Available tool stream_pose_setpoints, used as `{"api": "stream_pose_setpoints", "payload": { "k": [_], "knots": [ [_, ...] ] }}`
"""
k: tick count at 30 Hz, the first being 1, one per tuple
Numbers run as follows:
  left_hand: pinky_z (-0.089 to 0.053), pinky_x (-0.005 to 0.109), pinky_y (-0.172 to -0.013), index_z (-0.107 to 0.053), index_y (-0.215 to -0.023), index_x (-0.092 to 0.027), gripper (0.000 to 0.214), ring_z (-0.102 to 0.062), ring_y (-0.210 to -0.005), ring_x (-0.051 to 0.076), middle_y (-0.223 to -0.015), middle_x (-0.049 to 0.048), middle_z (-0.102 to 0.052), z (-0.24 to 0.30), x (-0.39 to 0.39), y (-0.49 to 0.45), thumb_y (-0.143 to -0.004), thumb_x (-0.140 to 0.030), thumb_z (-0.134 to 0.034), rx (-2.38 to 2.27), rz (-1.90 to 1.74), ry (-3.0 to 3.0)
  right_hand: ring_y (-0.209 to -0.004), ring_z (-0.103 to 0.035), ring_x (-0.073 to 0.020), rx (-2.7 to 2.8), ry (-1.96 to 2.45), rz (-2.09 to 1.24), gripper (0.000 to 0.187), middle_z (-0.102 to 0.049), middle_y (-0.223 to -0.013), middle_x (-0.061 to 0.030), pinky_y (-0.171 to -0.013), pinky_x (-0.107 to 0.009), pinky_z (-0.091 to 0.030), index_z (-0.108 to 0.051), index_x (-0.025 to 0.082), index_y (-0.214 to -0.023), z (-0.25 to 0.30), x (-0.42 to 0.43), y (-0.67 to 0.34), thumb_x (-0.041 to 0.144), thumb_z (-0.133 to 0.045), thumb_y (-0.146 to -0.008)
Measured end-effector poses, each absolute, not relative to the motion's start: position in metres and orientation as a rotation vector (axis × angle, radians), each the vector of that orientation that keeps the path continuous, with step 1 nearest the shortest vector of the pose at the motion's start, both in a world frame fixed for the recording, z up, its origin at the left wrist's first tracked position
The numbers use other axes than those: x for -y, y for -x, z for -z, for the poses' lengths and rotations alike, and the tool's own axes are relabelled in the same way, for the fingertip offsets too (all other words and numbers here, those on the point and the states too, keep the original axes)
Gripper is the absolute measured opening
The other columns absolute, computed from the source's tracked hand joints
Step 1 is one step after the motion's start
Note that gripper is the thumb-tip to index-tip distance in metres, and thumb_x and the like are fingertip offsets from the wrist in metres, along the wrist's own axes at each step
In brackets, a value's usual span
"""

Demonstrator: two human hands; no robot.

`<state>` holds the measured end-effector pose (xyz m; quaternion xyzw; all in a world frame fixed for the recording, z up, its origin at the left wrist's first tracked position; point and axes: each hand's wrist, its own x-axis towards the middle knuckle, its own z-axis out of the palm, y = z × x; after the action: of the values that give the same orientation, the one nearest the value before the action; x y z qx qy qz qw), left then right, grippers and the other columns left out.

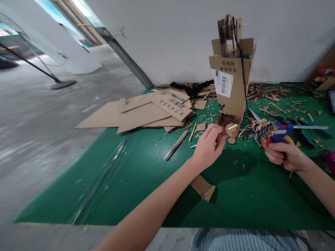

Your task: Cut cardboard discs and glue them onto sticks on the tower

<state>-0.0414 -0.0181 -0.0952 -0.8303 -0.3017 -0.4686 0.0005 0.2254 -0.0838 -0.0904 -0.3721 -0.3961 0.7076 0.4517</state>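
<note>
My right hand (284, 153) grips a blue glue gun (284, 130) with a clear glue stick jutting from its back; cardboard shreds cling around its front, which points left. The fingers of my left hand (210, 146) are closed on a small round cardboard disc (231, 129) with a thin pale stick through it. This disc is at the foot of a tall cardboard tower (229, 90), which stands upright and carries a pulley wheel (229, 27) and a black cord at its top. Just below the disc, a smaller cardboard disc (231, 140) lies on the table.
Flat cardboard sheets (146, 109) are stacked left on the green table (125, 188). Scissors (255, 115), pliers (305, 134) and many cardboard scraps (272, 92) lie on the right. A pale rod (176, 145) and clear glue sticks (101, 177) lie left of my hand; a cardboard piece (202, 188) sits nearer.
</note>
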Motion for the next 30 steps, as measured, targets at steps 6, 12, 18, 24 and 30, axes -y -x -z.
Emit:
{"api": "stream_pose_setpoints", "payload": {
  "k": [6, 12, 18, 24, 30],
  "knots": [
    [-0.046, 0.024, -0.059, -0.053, -0.098, -0.02, 0.008, -0.056, -0.068, 0.012, -0.091, 0.0038, -0.062, 0.0939, 0.0178, 0.0405, -0.095, -0.013, -0.055, 0.885, 1.486, 2.631, -0.038, -0.026, -0.0043, 0.97, 0.906, -1.773, 0.02, -0.034, -0.045, 0.0096, -0.038, -0.02, -0.016, -0.069, 0.014, -0.081, 0.0917, 0.0859, -0.2212, 0.033, -0.076, -0.081],
    [-0.047, 0.025, -0.061, -0.053, -0.097, -0.021, 0.007, -0.056, -0.07, 0.013, -0.091, 0.0044, -0.063, 0.0944, 0.0179, 0.0404, -0.095, -0.015, -0.055, 0.892, 1.477, 2.641, -0.038, -0.026, -0.0042, 0.982, 0.916, -1.763, 0.018, -0.035, -0.045, 0.0099, -0.038, -0.02, -0.017, -0.069, 0.015, -0.083, 0.0963, 0.0854, -0.2208, 0.032, -0.076, -0.081],
    [-0.048, 0.026, -0.062, -0.053, -0.096, -0.021, 0.007, -0.058, -0.073, 0.014, -0.09, 0.0042, -0.063, 0.0942, 0.0179, 0.0409, -0.095, -0.014, -0.054, 0.89, 1.482, 2.649, -0.038, -0.025, -0.0044, 0.982, 0.934, -1.763, 0.022, -0.034, -0.044, 0.0101, -0.037, -0.02, -0.014, -0.065, 0.016, -0.078, 0.0956, 0.0849, -0.2198, 0.034, -0.078, -0.079],
    [-0.049, 0.026, -0.065, -0.053, -0.095, -0.021, 0.008, -0.06, -0.076, 0.014, -0.09, 0.004, -0.063, 0.0935, 0.0181, 0.0399, -0.095, -0.013, -0.055, 0.888, 1.494, 2.64, -0.038, -0.026, -0.0046, 1.008, 0.949, -1.755, 0.025, -0.033, -0.044, 0.0103, -0.038, -0.021, -0.014, -0.06, 0.018, -0.072, 0.0924, 0.0853, -0.2173, 0.034, -0.078, -0.079],
    [-0.049, 0.027, -0.065, -0.054, -0.096, -0.021, 0.009, -0.061, -0.077, 0.015, -0.09, 0.004, -0.063, 0.0929, 0.0189, 0.0399, -0.094, -0.012, -0.055, 0.879, 1.512, 2.642, -0.038, -0.024, -0.0053, 1.027, 0.943, -1.756, 0.023, -0.032, -0.045, 0.0106, -0.037, -0.021, -0.013, -0.058, 0.019, -0.074, 0.0925, 0.0854, -0.2172, 0.034, -0.075, -0.081]
  ]
}}
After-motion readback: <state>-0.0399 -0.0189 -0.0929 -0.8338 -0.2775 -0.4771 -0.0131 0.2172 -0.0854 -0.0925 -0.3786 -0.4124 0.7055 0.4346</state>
